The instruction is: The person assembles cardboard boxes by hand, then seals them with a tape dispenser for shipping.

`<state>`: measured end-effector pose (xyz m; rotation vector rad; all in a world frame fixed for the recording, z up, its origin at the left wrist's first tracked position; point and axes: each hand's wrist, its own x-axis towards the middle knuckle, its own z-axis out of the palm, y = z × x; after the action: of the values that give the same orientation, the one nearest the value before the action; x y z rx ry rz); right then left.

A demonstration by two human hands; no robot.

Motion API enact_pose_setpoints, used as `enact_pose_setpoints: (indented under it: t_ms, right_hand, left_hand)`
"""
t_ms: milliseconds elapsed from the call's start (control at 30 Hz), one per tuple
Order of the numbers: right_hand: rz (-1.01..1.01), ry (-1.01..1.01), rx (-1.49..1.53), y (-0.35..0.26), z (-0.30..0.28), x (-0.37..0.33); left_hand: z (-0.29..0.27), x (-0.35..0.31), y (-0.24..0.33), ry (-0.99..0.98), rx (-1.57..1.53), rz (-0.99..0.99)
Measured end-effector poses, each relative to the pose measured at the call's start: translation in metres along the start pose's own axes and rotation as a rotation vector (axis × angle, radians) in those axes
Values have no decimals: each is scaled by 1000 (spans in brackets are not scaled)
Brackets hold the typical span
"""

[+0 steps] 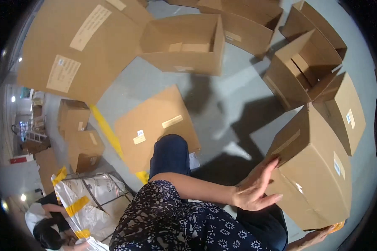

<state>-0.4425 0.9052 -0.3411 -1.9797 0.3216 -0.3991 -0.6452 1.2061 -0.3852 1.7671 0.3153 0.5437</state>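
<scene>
A tall brown cardboard box (318, 188) stands at the right, tilted a little, with a label on its side. My left hand (257, 190) reaches across my body to it; the fingers are spread, and the fingertips lie at the box's near left side. Low at the right, my right hand (316, 238) is by the box's bottom edge. Its fingers close round a small orange thing (337, 226), whose kind I cannot make out. In front of my knee a flat brown cardboard piece (155, 121) with labels lies on the floor.
Open-topped cardboard boxes stand ahead (182, 44) and at the far right (301, 67). A large cardboard box (88, 46) rises at the upper left. A white wrapped bundle with yellow tape (94, 205) is at the lower left, beside a crouching person (50, 226). A yellow line (107, 129) crosses the grey floor.
</scene>
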Motion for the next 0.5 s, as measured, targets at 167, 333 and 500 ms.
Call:
enact_pose_setpoints:
  t_ms: [167, 333, 500]
  right_hand:
    - [-37, -296, -21, 5, 40, -17]
    - [-134, -892, 401, -28, 117, -48]
    - [-566, -1591, 324, -164, 240, -197]
  left_hand:
    - [-62, -42, -9, 229, -334, -282]
    - [-141, -119, -13, 721, -86, 17]
    - [-284, -157, 2, 1096, 601, 182]
